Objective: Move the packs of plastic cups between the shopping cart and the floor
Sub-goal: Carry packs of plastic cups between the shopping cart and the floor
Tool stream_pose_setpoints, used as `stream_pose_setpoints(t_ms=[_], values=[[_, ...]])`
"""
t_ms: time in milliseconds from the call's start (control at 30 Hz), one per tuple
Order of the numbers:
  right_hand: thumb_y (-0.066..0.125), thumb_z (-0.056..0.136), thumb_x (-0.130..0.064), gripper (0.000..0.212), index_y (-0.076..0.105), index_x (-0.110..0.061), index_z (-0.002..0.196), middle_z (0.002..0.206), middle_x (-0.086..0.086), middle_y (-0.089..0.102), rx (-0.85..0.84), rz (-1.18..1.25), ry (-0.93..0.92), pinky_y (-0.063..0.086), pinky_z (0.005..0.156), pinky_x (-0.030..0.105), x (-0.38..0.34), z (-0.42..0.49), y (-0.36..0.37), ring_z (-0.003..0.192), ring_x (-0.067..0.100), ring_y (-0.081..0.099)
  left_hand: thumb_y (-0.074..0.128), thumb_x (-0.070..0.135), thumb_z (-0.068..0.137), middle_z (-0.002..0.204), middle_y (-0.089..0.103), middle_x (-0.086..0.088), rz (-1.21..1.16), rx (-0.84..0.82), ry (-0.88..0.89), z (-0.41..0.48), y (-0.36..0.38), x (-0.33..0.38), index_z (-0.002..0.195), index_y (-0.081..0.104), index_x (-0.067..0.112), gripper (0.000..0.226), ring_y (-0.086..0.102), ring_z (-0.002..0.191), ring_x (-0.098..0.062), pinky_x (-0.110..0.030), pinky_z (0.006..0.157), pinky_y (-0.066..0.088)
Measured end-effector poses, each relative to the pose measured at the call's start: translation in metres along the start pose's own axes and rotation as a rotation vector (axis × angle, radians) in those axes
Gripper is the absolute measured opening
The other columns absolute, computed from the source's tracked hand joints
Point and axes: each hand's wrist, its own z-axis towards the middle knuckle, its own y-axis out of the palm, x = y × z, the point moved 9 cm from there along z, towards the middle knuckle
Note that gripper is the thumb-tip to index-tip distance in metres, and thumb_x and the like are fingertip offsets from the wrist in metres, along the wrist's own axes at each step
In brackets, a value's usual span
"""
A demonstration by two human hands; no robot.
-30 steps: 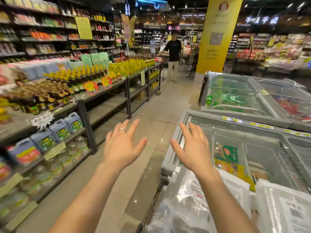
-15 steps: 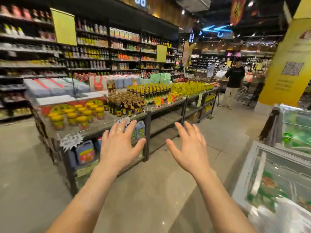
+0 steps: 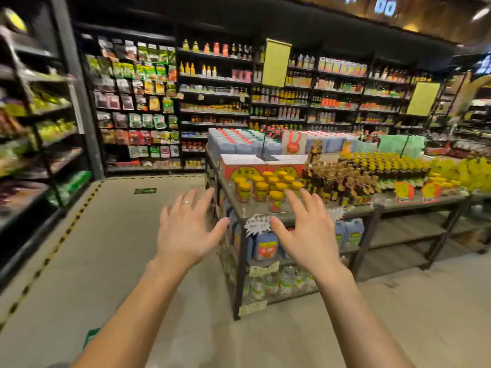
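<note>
My left hand [image 3: 186,229] and my right hand [image 3: 309,235] are both raised in front of me at chest height, palms down, fingers spread and straight, holding nothing. A ring sits on a finger of the left hand. Neither the shopping cart nor any pack of plastic cups is in view. The hands hover in the air before the corner of a display table [image 3: 265,212], touching nothing.
The display table carries yellow-lidded jars [image 3: 268,189] and sauce bottles [image 3: 345,179], with blue jugs [image 3: 265,245] on its lower shelf. Tall stocked shelves [image 3: 212,102] line the back and a rack [image 3: 39,144] stands at left. Grey tiled floor [image 3: 111,248] stretches left, edged with striped tape.
My view has swung left: the cart with cup packs, the freezers and the yellow pillar have left the frame, and the display table end now faces me. Both hands stay raised and spread.
</note>
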Motion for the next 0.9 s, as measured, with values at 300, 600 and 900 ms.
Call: stream_pose_setpoints(t_ms=[300,600,900], values=[[0.038,0.083,-0.063,0.074,0.038,-0.029,0.148,0.155,0.008,0.034,-0.012,0.093,-0.176,0.025,0.114,0.047,-0.101,0.108,0.104,0.145,0.033,0.022,0.018,0.074,0.081,0.158,0.029,0.0,0.128,0.049,-0.206,0.058,0.008,-0.142,0.153,0.022,0.036,0.082,0.022,0.146,-0.02,-0.045,0.118,0.021],[0.036,0.084,-0.065,0.073,0.034,-0.032,0.149,0.158,0.005,0.029,-0.036,0.184,-0.25,0.022,0.116,0.047,-0.153,0.274,0.225,0.146,0.03,0.02,0.026,0.074,0.085,0.156,0.035,-0.003,0.23,0.103,-0.275,0.201,0.052,-0.236,0.151,0.029,0.031,0.079,0.029,0.145,-0.023,-0.047,0.115,0.027],[0.039,0.089,-0.064,0.071,0.026,-0.035,0.152,0.16,0.004,0.023,-0.088,0.203,-0.326,0.012,0.119,0.046,-0.204,0.418,0.314,0.148,0.028,0.013,0.036,0.068,0.09,0.159,0.028,-0.001,0.262,0.117,-0.351,0.328,0.093,-0.32,0.152,0.027,0.034,0.071,0.022,0.146,-0.023,-0.048,0.117,0.022]])
